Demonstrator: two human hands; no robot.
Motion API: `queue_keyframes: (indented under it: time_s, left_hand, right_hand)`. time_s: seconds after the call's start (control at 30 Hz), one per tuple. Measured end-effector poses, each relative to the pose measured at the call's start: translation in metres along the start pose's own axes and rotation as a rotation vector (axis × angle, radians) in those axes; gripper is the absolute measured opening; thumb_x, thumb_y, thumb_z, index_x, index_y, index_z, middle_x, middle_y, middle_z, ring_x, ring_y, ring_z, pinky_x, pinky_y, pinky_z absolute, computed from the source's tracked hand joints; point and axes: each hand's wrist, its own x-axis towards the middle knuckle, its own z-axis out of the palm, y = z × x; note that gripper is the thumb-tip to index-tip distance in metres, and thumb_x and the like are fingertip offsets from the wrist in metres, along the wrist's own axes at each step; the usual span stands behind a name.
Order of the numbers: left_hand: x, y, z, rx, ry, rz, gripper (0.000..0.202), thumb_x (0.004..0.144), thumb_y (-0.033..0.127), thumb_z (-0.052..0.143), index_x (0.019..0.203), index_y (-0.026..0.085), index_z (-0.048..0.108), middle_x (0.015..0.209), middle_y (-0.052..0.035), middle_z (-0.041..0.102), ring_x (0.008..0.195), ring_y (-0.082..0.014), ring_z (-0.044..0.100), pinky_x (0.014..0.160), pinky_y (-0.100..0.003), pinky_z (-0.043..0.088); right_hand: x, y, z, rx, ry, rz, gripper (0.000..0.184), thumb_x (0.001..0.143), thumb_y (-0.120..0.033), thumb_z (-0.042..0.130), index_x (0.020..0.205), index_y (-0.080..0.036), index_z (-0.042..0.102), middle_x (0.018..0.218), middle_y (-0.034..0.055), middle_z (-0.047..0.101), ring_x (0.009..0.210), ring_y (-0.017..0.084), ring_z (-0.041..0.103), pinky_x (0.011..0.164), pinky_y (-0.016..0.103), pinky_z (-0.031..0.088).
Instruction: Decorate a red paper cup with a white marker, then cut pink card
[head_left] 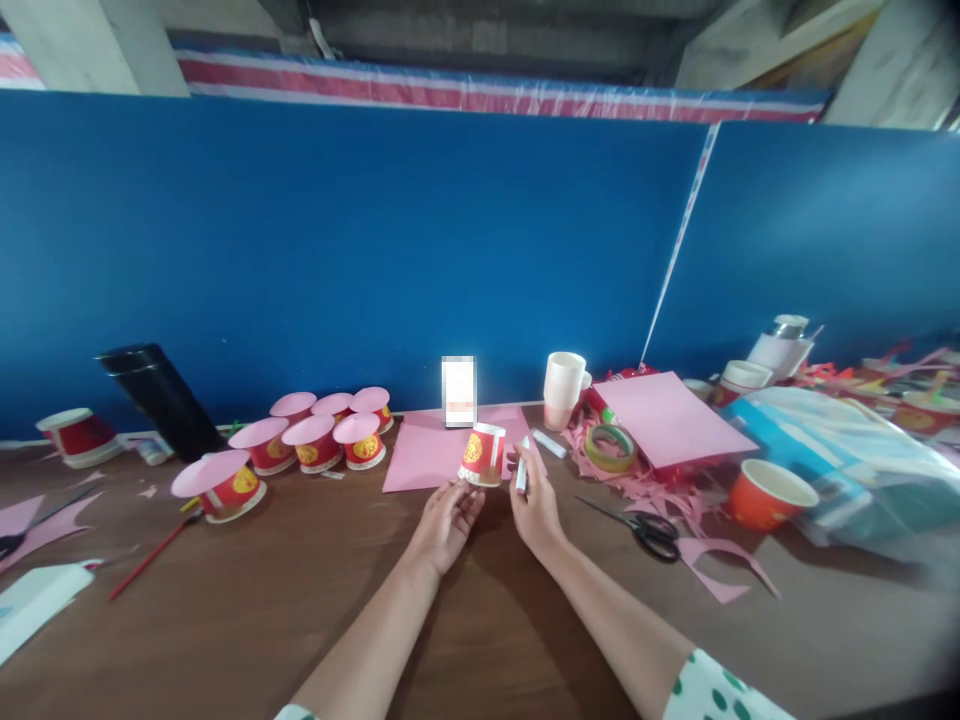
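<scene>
Paper cup, red with a gold emblem, is in front of the person, just above the tabletop and slightly tilted. The left hand grasps it near its lower edge. The right hand holds a small white stick beside the cup; whether these fingers also touch the cup, one cannot tell.

No pink disc is seen on this cup, so it appears less advanced than its neighbours. To the left, seven finished-looking cups stand upside down, each with a pink disc on top. By this comparison, the held one seems to lack its disc.

Behind the hands lies a pink sheet. To the right are a stack of white cups, a roll of tape, scissors, pink scraps and an orange-red cup. At far left a black bottle leans.

The tabletop is brown and wood-like. A blue partition closes its far side; above it pass striped sheeting and concrete pillars.
</scene>
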Motion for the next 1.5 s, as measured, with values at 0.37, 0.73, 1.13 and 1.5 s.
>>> queue_keyframes:
  time_s: [0.37, 0.73, 1.13, 1.5]
  left_hand:
    - [-0.007, 0.002, 0.003, 0.006, -0.038, 0.005, 0.005, 0.071, 0.012, 0.063, 0.075, 0.012, 0.059, 0.07, -0.0035, 0.064, 0.067, -0.0104, 0.062, 0.072, -0.023, 0.054]
    - [-0.015, 0.0, 0.002, 0.038, -0.075, 0.063, 0.009, 0.068, 0.011, 0.067, 0.071, 0.012, 0.059, 0.072, -0.0046, 0.066, 0.07, -0.0121, 0.064, 0.076, -0.026, 0.053]
    - [-0.017, -0.007, -0.001, 0.204, -0.042, 0.191, 0.013, 0.064, 0.014, 0.069, 0.07, 0.013, 0.058, 0.073, -0.0042, 0.067, 0.071, -0.0132, 0.064, 0.074, -0.027, 0.052]
    - [-0.022, -0.018, -0.002, 0.833, 0.057, 0.542, 0.023, 0.065, 0.035, 0.065, 0.074, 0.014, 0.065, 0.064, -0.003, 0.066, 0.063, -0.0179, 0.062, 0.064, -0.029, 0.048]
  right_hand:
    - [-0.005, 0.006, 0.004, -0.188, -0.008, 0.016, 0.052, 0.068, -0.002, 0.04, 0.118, -0.015, 0.044, 0.099, 0.0094, 0.063, 0.09, 0.02, 0.062, 0.077, 0.035, 0.05]
    - [-0.007, -0.001, 0.004, -0.285, 0.003, 0.028, 0.041, 0.075, -0.009, 0.04, 0.115, -0.012, 0.046, 0.096, 0.0111, 0.063, 0.085, 0.022, 0.062, 0.077, 0.036, 0.048]
    - [-0.023, -0.01, -0.007, -0.307, 0.029, 0.07, 0.038, 0.073, -0.01, 0.04, 0.11, -0.016, 0.05, 0.1, 0.0091, 0.063, 0.088, 0.021, 0.061, 0.077, 0.031, 0.046]
    - [-0.022, -0.013, -0.008, -0.187, 0.054, 0.088, 0.037, 0.088, -0.023, 0.031, 0.123, -0.018, 0.042, 0.099, 0.0081, 0.066, 0.088, 0.02, 0.063, 0.077, 0.03, 0.047]
